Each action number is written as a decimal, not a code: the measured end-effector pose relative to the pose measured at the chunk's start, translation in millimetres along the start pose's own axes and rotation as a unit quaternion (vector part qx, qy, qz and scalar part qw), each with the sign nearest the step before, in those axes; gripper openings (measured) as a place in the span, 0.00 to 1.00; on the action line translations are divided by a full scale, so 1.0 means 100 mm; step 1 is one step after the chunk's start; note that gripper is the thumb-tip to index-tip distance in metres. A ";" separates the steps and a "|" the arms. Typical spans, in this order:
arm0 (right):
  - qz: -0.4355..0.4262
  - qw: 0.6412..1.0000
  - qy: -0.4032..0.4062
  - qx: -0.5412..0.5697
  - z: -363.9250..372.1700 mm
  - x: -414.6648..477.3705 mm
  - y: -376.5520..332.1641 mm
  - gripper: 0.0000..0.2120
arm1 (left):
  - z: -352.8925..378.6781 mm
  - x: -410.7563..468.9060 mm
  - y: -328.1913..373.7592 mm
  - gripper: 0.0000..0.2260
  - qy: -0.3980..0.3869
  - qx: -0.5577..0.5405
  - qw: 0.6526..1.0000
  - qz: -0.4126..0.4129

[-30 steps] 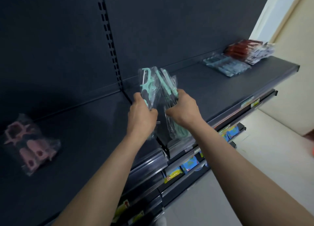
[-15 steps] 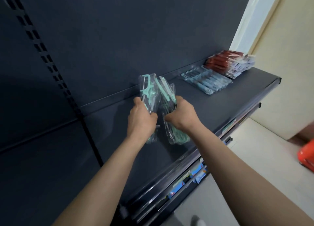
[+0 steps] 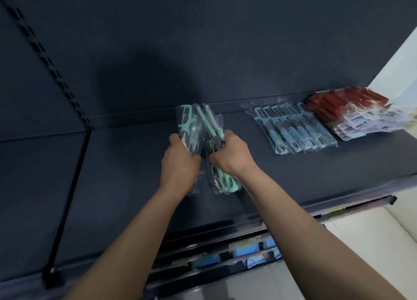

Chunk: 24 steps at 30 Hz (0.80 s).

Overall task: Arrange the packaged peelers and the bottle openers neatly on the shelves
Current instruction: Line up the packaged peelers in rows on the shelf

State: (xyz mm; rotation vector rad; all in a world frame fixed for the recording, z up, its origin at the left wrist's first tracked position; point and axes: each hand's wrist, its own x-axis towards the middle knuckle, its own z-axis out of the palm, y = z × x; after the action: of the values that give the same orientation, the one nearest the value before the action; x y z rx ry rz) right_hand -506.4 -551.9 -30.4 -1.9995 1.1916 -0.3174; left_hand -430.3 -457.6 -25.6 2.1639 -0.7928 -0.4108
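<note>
A bundle of mint-green peelers in clear packets (image 3: 203, 128) is held upright over the dark shelf (image 3: 126, 168), between both hands. My left hand (image 3: 179, 164) grips the left packets and my right hand (image 3: 232, 155) grips the right ones, whose handles hang down below the wrist. To the right, a row of blue packaged peelers (image 3: 293, 128) lies flat on the shelf. Beyond it sits a stack of red packaged items (image 3: 347, 105), with white-labelled packets under it.
The dark back panel rises behind the shelf, with a slotted upright (image 3: 45, 58) at the left. Lower shelves (image 3: 248, 254) hold blue packaged goods. A pale floor (image 3: 372, 243) and a light wall show at the right.
The view has swung right and closer to the shelf. The pink packets at the left have gone out of sight. Both hands carry the mint-green bundle toward the blue peelers.
</note>
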 end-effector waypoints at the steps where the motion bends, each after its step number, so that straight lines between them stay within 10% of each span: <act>1: -0.003 1.000 -0.009 0.000 0.01 0.02 0.00 0.27 | 0.01 0.00 0.00 0.13 0.008 0.004 1.000 -0.008; 24: -0.034 0.999 -0.027 0.032 -0.02 0.26 0.11 0.27 | 0.28 0.28 -0.04 0.18 0.005 0.050 0.998 -0.041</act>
State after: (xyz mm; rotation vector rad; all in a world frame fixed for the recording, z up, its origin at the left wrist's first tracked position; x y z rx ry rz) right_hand -501.0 -577.6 -40.9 -1.9836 1.0684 -0.3286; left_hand -421.9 -489.8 -48.0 2.2957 -0.7339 -0.4101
